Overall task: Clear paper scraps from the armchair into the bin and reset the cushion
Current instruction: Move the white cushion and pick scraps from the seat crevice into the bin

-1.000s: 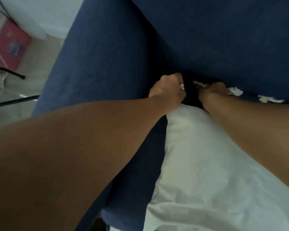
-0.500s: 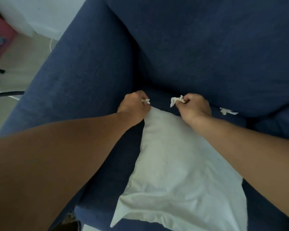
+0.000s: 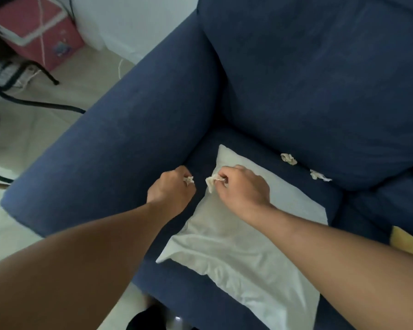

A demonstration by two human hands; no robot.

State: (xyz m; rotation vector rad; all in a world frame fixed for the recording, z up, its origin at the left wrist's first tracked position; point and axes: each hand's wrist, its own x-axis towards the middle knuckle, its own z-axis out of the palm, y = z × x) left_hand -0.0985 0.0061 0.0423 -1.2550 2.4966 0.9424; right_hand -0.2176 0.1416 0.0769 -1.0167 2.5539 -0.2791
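head view looks down on a dark blue fabric armchair [image 3: 153, 120] with a white rectangular cushion [image 3: 243, 248] lying flat and slightly skewed on its seat. the job looks partway through, as far as i can judge: each hand already carries paper, yet two crumpled white paper scraps remain on the seat along the crease under the backrest, one scrap [image 3: 288, 159] just beyond the cushion's far edge and a second scrap [image 3: 319, 175] a little further right. no bin shows anywhere in this view, so nothing can be said about what has gone into it. the cushion is not yet reset; it lies flat on the seat, not propped against the back.

the left hand [image 3: 171, 189] is curled into a loose fist beside the cushion's left edge, closed around a small crumpled white scrap [image 3: 188, 180] that peeks out at the knuckles. the right hand [image 3: 242, 186] hovers over the cushion's upper part, fingers bent in and pinching a larger crumpled white piece [image 3: 212, 182] that hangs from the fingertips. the two hands are close together but not touching. whether the right hand rests on the cushion or floats just above it, i cannot tell.

left to do, by my reading: collect the two remaining scraps, carry everything to the bin, then set the cushion upright.
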